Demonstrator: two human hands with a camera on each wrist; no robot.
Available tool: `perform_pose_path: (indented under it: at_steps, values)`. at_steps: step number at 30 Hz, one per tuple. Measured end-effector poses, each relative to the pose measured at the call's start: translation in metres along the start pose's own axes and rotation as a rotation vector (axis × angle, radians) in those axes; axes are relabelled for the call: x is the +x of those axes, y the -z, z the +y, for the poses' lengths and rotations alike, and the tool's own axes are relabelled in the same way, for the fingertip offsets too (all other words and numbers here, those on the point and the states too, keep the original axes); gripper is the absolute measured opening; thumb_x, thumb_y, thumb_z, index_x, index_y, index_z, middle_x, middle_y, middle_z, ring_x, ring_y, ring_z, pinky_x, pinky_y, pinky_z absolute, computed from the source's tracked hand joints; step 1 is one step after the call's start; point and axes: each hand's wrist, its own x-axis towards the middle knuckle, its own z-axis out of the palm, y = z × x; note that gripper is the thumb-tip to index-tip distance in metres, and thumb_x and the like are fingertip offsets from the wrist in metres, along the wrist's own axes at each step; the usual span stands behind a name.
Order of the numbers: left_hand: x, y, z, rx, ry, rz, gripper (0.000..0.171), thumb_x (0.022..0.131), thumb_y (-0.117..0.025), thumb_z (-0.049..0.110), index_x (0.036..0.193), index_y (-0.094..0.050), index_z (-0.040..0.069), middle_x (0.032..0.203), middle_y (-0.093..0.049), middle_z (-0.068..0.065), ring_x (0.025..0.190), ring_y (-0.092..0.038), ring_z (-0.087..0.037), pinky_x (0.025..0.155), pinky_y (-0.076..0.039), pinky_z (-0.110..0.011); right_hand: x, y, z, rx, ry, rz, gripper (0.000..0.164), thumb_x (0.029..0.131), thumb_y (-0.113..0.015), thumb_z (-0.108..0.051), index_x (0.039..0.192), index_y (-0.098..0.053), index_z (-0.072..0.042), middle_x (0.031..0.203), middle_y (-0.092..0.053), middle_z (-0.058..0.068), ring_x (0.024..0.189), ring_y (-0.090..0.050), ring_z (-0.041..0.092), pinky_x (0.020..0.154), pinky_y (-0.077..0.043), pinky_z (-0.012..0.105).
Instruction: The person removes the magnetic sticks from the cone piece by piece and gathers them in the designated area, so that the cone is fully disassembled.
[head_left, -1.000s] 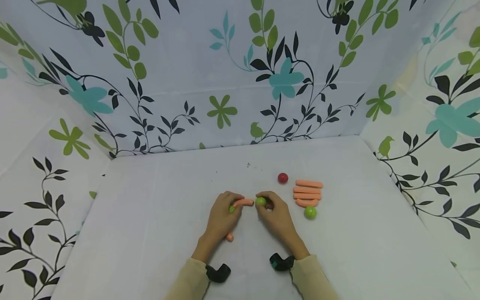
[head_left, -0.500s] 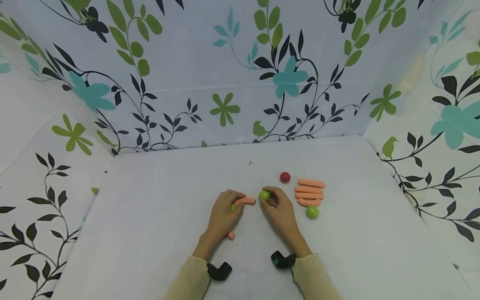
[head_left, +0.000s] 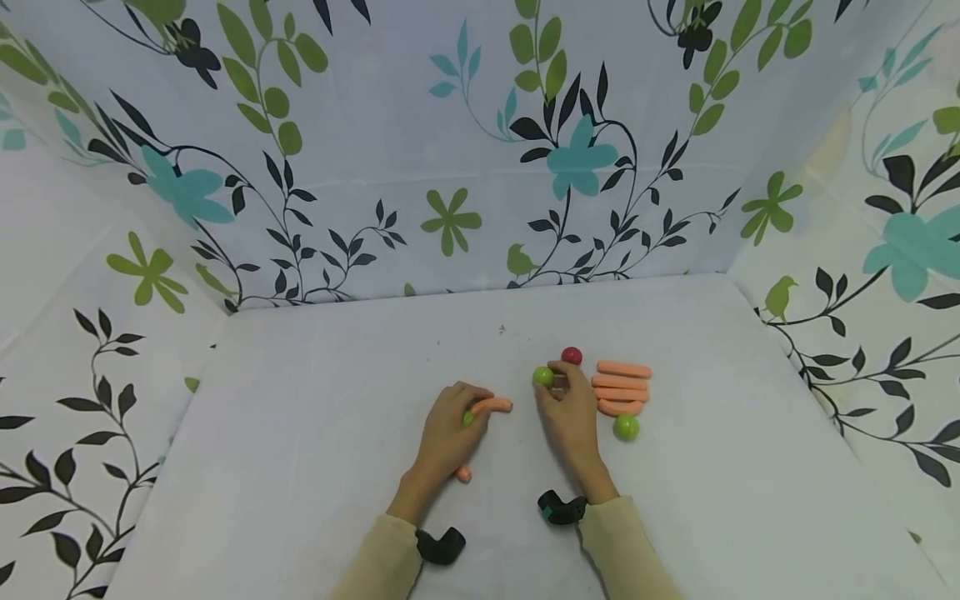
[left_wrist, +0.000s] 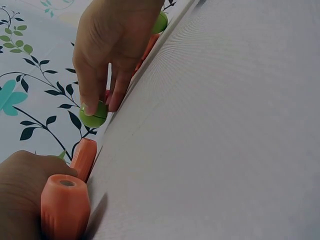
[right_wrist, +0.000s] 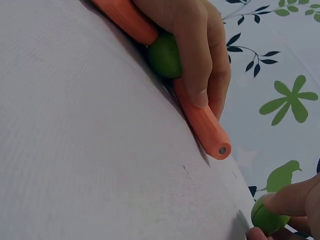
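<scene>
My left hand (head_left: 450, 429) pinches an orange rod (head_left: 495, 404) low over the white surface. The rod's bare end (right_wrist: 222, 150) carries a small grey disc. At its other end sits a green ball (right_wrist: 165, 55), with a second orange rod (left_wrist: 65, 207) on the ball's far side; the palm hides much of this row in the head view. To the right, my right hand (head_left: 573, 425) pinches another green ball (head_left: 543, 377) between thumb and fingers, a short gap from the rod. A red ball (head_left: 572, 356) lies just beyond those fingertips.
Several orange rods (head_left: 621, 382) lie side by side to the right of my right hand. One more green ball (head_left: 626, 427) rests just in front of them. Patterned cloth (head_left: 337, 167) rises behind the white table (head_left: 300, 417) and along both sides.
My right hand has moved away from the rod's end, to the right and toward the back, with its green ball still pinched. The left hand keeps its hold on the rod.
</scene>
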Motion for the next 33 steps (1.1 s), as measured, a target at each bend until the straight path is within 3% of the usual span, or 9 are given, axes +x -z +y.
perform_pose_path:
  at_steps: [9,20,26,33]
  values:
    - [-0.001,0.0,0.002,0.002,-0.003,-0.001,0.019,0.1,-0.064,0.027,0.114,-0.075,0.021,0.113,-0.07,0.006,0.106,-0.06,-0.015,0.09,-0.052,-0.036,-0.001,-0.002,0.003,-0.007,-0.023,0.04,0.04,0.094,-0.076,-0.009,0.131,-0.066,-0.001,0.118,-0.069,0.017,0.108,-0.067,0.027,0.088,-0.059,0.031]
    - [0.001,0.002,0.001,-0.001,0.001,-0.007,0.019,0.101,-0.066,0.031,0.115,-0.076,0.022,0.113,-0.072,0.005,0.105,-0.061,-0.016,0.091,-0.053,-0.037,-0.001,-0.005,0.004,-0.009,-0.023,0.059,0.04,0.096,-0.074,-0.014,0.134,-0.065,-0.003,0.118,-0.067,0.015,0.105,-0.064,0.025,0.088,-0.058,0.035]
    - [0.001,0.009,0.003,-0.012,-0.01,-0.077,0.023,0.102,-0.066,0.034,0.119,-0.074,0.022,0.117,-0.07,0.005,0.108,-0.059,-0.016,0.094,-0.051,-0.037,-0.001,-0.005,0.003,-0.025,-0.012,0.046,0.042,0.097,-0.074,-0.016,0.137,-0.063,-0.003,0.116,-0.066,0.014,0.104,-0.064,0.023,0.086,-0.056,0.031]
    - [-0.001,0.021,0.009,-0.011,0.001,-0.204,0.031,0.101,-0.065,0.028,0.131,-0.068,0.019,0.128,-0.067,0.001,0.124,-0.059,-0.022,0.108,-0.049,-0.045,-0.004,-0.006,0.005,-0.043,-0.014,0.045,0.045,0.098,-0.073,-0.016,0.139,-0.06,-0.002,0.117,-0.065,0.015,0.105,-0.064,0.024,0.088,-0.057,0.037]
